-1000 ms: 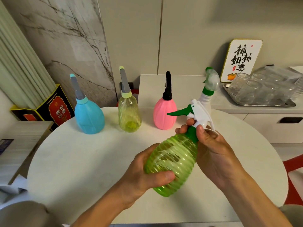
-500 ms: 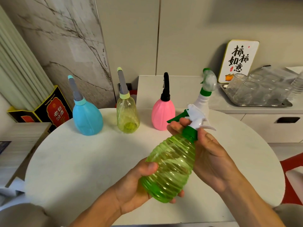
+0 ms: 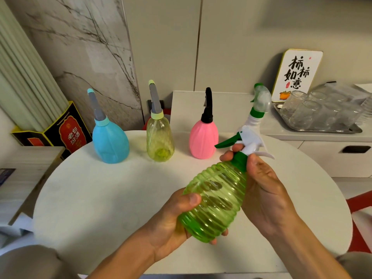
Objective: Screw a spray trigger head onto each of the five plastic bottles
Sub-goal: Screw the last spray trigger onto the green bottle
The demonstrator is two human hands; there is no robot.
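Observation:
A ribbed green bottle (image 3: 215,200) is held tilted above the round white table (image 3: 104,202). My left hand (image 3: 175,222) grips its base from below. My right hand (image 3: 259,186) pinches the green collar of the white-and-green trigger head (image 3: 247,141) at the bottle's neck. At the table's back stand a blue bottle (image 3: 110,143), a yellow clear bottle (image 3: 160,137) and a pink bottle (image 3: 204,140), each with a head on. A white bottle (image 3: 254,119) with a green-collared head stands behind my right hand, partly hidden.
A metal tray (image 3: 342,129) of glass cups sits on the white cabinet at the right, with a lettered sign (image 3: 298,73) behind it. A black and red box (image 3: 66,133) leans at the left. A wooden surface (image 3: 24,174) borders the table's left edge.
The green bottle has tilted more upright and dropped slightly toward me. My left hand slid from the bottle's side down to its base; my right hand stayed at the collar.

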